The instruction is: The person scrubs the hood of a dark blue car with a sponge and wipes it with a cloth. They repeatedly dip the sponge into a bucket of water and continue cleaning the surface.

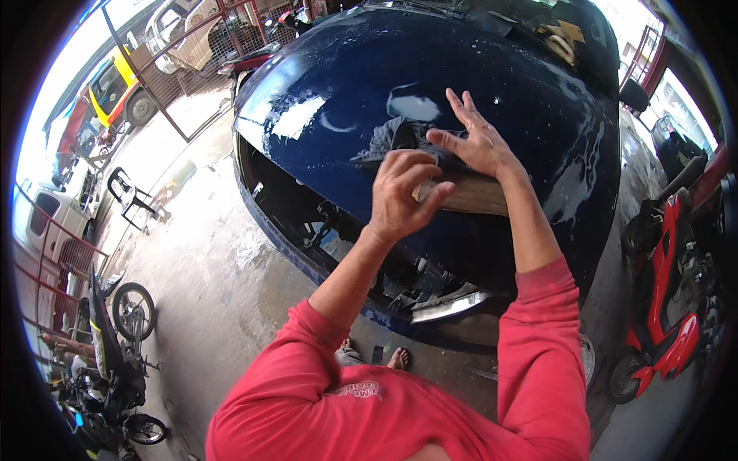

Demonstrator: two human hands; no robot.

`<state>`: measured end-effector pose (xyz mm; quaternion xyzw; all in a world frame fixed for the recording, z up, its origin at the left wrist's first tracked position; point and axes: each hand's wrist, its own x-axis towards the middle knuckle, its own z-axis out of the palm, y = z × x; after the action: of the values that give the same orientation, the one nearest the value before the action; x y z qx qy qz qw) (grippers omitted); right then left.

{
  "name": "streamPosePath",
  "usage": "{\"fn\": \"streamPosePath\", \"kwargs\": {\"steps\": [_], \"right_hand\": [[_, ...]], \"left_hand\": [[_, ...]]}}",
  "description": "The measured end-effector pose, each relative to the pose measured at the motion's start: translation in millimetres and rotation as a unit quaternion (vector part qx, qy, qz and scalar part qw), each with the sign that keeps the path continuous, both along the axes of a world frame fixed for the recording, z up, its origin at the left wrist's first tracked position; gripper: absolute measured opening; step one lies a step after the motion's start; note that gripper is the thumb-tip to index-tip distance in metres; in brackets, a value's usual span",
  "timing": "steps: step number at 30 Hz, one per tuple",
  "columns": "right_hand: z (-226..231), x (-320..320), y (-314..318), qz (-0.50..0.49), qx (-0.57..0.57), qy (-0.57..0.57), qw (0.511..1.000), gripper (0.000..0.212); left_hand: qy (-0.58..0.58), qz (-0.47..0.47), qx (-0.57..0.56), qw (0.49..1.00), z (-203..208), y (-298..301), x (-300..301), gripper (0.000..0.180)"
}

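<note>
A dark blue car hood (354, 69) spreads out in front of me, with wet, glossy patches and pale specks on it. My left hand (403, 192) is over the hood's front part, fingers curled; a small yellowish bit shows by the thumb, too hidden to name. To its right my right hand (480, 146) is raised with fingers spread, holding nothing. Just beyond both hands a crumpled dark grey cloth (388, 138) lies on the hood. Beneath the right wrist runs a brownish strip (480, 194); I cannot tell whether it is an object or a reflection.
The car's front is opened up, with a metal strip (450, 307) exposed below the hood edge. A red scooter (665, 330) stands at right. Motorcycles (100, 353) stand at left, and a dark chair (129, 198) stands farther off. A mesh fence (181, 84) runs behind.
</note>
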<state>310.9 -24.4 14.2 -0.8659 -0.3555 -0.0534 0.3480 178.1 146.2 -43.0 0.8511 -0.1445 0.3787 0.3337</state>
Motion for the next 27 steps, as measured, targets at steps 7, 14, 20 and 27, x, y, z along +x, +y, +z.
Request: {"fn": "streamPosePath", "kwargs": {"steps": [7,14,20,27], "right_hand": [[-90.0,-93.4,-25.5,-0.055,-0.257,-0.178,0.948,0.130],[-78.5,-124.7,-40.5,-0.066,-0.375,-0.213,0.900,0.097],[-112.2,-134.1,43.4,-0.036,-0.255,-0.204,0.945,0.071],[-61.0,13.2,289.5,-0.010,-0.316,-0.224,0.922,0.071]], "left_hand": [[0.190,0.004,0.197,0.962,5.2,38.6,76.0,0.094],[-0.005,0.080,0.227,0.971,-44.1,225.8,139.7,0.060],[0.260,0.348,0.087,0.897,-37.6,501.1,115.5,0.054],[0.199,0.311,0.184,0.911,-68.0,569.1,103.0,0.101]]}}
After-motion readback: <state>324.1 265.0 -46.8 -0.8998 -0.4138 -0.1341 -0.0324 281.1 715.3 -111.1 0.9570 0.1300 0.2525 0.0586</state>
